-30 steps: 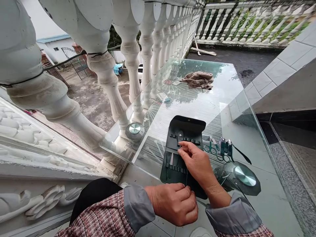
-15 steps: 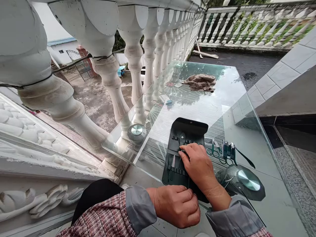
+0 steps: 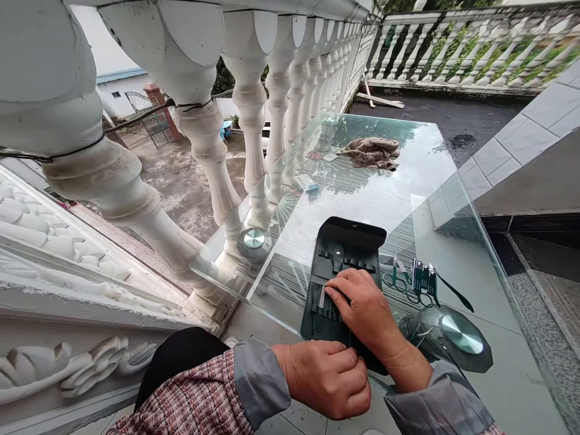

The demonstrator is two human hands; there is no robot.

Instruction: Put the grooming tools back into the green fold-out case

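Observation:
A black tool case [image 3: 348, 240] lies unfolded on the glass table [image 3: 376, 193], with thin metal tools under its elastic loops. My right hand [image 3: 365, 308] rests on the case's lower half, fingers pinched on a thin tool at the loops. My left hand [image 3: 333, 377] is closed at the case's near edge, gripping its corner. Right of the case lie loose tools: small scissors [image 3: 399, 284] and a cluster of dark metal pieces [image 3: 423, 278].
White stone balusters [image 3: 244, 109] run along the table's left side. A brown cloth [image 3: 371, 151] lies at the far end, a small packet [image 3: 304, 182] near the left edge. Round metal table mounts [image 3: 254, 240] [image 3: 462, 333] sit under the glass. A tiled ledge [image 3: 521, 145] rises at right.
My right hand slid down the case from the upper loops toward the lower row. My left hand stayed closed at the near edge. The view shifted slightly.

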